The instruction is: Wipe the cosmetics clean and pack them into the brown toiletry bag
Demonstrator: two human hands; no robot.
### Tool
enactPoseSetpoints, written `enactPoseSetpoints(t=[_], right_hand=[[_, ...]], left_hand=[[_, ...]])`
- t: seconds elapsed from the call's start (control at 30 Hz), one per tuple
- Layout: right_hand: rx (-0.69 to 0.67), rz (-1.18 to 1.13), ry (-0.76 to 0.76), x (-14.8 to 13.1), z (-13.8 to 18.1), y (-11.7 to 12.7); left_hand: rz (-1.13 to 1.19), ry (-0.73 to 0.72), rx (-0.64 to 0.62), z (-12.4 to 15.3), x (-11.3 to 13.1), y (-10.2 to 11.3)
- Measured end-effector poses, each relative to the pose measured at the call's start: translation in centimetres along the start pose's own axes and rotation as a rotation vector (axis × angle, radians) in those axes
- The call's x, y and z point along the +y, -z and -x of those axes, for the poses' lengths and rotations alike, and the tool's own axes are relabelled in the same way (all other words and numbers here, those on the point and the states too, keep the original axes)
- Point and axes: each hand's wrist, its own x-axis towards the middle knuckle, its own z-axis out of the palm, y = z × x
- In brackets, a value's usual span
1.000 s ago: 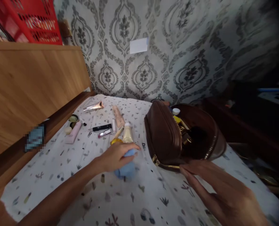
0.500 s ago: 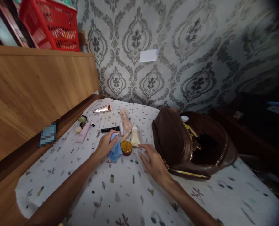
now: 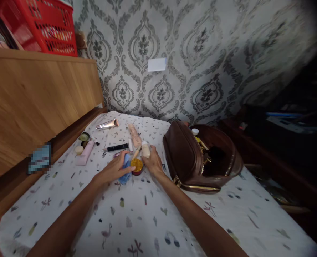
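Note:
My left hand [image 3: 112, 168] is closed over a crumpled blue cloth [image 3: 124, 175], its thumb reaching to the edge of a round jar with a golden lid [image 3: 137, 165]. My right hand [image 3: 153, 162] has its fingers wrapped round a cream-coloured tube with a white cap [image 3: 146, 149]. Between the hands lies a thin beige stick [image 3: 136, 152]. Just beyond are a black pen-like tube [image 3: 117, 147], a small white tube [image 3: 131, 145] and a peach tube [image 3: 134, 135]. Part of a slim pinkish item [image 3: 118, 154] shows by my left fingertips.
An unzipped brown leather bag [image 3: 181, 157] stands to the right on the patterned sheet [image 3: 131, 214]. At the left lie a pink tube [image 3: 85, 153], small round containers [image 3: 78, 150] and a shiny rose-gold tube [image 3: 107, 124]. A wooden cabinet [image 3: 40, 92] borders the left; a papered wall rises behind.
My right hand has moved in and closed round the cream tube. My left thumb has stretched from the cloth to the golden-lidded jar. The whole view has shifted slightly.

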Motion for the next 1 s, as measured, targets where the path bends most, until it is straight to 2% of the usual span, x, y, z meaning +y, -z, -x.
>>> enactPoseSetpoints(t=[0.1,0.17,0.33,0.47,0.57,0.77,1.0], right_hand=[[0.037,-0.053,0.017,1.0,-0.1,0.0],[0.053,-0.085,0.043,1.4,0.0,0.0],[0.124,-0.232,0.124,2.3,0.3,-0.6],[0.212,-0.187,0.237,2.8,0.4,-1.3],[0.239,-0.163,0.263,3.0,0.4,-1.5],[0.280,-0.211,0.274,3.8,0.3,-1.4],[0.260,-0.287,0.261,4.1,0.1,-1.8]], left_hand=[[0.093,-0.010,-0.071,0.1,-1.1,0.7],[0.157,0.010,-0.071,-0.1,-1.6,1.0],[0.229,0.047,0.026,-0.6,-1.9,0.7],[0.119,0.073,0.164,-1.2,-2.5,0.4],[0.022,0.120,0.261,-1.8,-3.3,0.9],[-0.163,0.234,0.347,-4.0,-5.5,3.7],[-0.370,0.425,0.467,-8.7,-10.0,9.0]])
